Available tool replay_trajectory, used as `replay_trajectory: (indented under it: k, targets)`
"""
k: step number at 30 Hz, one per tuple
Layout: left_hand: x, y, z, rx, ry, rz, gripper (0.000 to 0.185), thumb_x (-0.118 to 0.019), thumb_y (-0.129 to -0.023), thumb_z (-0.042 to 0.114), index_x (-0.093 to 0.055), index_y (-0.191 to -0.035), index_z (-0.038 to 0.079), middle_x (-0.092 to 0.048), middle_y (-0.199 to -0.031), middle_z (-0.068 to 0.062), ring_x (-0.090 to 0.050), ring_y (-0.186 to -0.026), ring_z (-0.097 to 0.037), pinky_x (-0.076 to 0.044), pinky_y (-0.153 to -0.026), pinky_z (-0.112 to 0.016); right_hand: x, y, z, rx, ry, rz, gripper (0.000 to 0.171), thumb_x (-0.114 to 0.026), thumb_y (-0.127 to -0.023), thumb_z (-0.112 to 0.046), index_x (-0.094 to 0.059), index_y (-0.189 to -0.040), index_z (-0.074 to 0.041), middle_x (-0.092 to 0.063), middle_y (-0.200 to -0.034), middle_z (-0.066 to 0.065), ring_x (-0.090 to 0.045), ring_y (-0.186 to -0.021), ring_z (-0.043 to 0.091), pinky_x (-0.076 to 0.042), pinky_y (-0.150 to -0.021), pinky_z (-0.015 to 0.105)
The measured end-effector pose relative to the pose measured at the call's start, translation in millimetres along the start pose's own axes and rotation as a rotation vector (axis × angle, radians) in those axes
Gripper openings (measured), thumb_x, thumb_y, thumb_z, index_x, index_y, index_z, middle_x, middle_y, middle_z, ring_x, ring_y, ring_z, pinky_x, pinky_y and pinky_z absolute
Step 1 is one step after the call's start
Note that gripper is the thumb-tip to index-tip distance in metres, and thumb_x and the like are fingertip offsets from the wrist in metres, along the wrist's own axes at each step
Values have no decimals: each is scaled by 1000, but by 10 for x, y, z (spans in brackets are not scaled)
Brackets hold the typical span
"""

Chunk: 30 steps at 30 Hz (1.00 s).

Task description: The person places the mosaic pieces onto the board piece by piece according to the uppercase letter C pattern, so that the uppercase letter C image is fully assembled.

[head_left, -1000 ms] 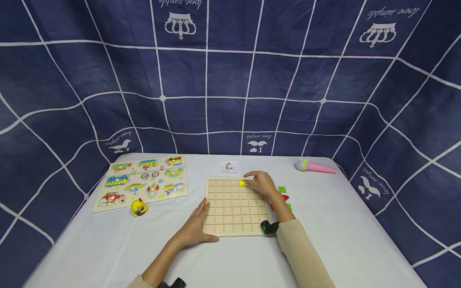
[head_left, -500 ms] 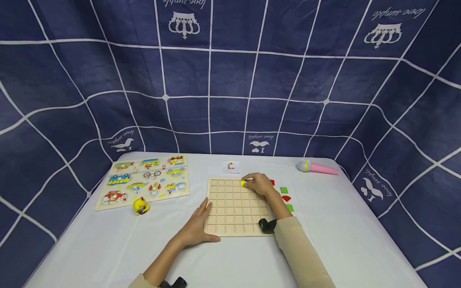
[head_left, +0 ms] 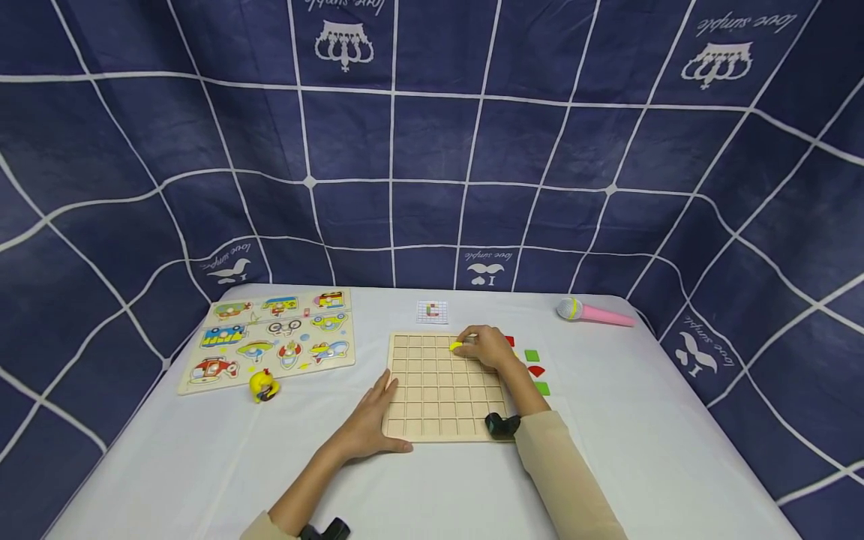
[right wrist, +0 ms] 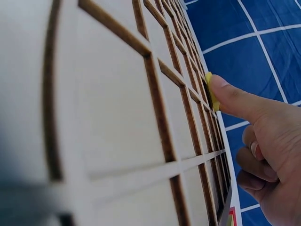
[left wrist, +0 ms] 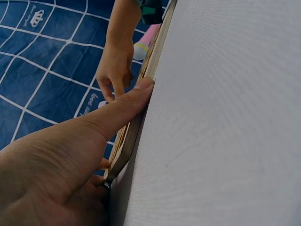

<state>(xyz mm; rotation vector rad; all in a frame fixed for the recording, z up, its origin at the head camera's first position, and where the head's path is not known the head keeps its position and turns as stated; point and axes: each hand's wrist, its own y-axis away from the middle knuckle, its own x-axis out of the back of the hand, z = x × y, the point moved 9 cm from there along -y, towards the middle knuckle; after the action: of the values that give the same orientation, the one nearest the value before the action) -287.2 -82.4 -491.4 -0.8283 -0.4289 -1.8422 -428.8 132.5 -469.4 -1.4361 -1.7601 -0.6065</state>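
Observation:
In the head view, a square wooden grid board (head_left: 440,394) lies on the white table. My left hand (head_left: 367,427) is spread against its near-left corner, thumb along the front edge and fingers along the left side. The left wrist view shows the straight thumb (left wrist: 124,106) pressed to the board's edge (left wrist: 123,153). At the far row of cells, right of the middle, my right hand (head_left: 487,347) pinches a small yellow piece (head_left: 455,346). In the right wrist view the thumb lies on this yellow piece (right wrist: 212,92), tilted at the grid; the other fingers are curled in.
Right of the board lie green squares (head_left: 532,355), a red fan-shaped piece (head_left: 536,371) and another red piece (head_left: 510,341). A pattern card (head_left: 432,312) sits behind it. A vehicle puzzle board (head_left: 270,341) and yellow figurine (head_left: 263,385) are at left, a pink microphone (head_left: 597,313) at back right.
My right hand has shifted slightly, and the yellow piece has tilted and come a little nearer within the far row. The left hand keeps its place at the board's corner.

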Motion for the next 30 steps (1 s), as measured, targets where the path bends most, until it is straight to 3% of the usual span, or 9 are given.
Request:
replay_trajectory:
  k: [12, 30]
  targets:
    - [12, -11, 0, 13, -7, 1, 119, -84, -55, 50, -24, -143, -4, -6, -152, -19, -11, -136, -42, -19, -106, -54, 34, 47, 28, -14, -40, -7, 31, -78, -72, -34, -74, -96, -15, -34, -47, -3, -25, -45, 10, -24, -44, 25]
    - [5, -1, -1, 13, -3, -2, 119, -84, -55, 49, -25, -143, -4, -6, -152, -19, -11, -135, -43, -19, -105, -55, 38, 56, 76, -41, -69, 23, 23, -80, -70, -32, -73, -87, -18, -33, -49, -3, -26, -46, 11, -24, -45, 26]
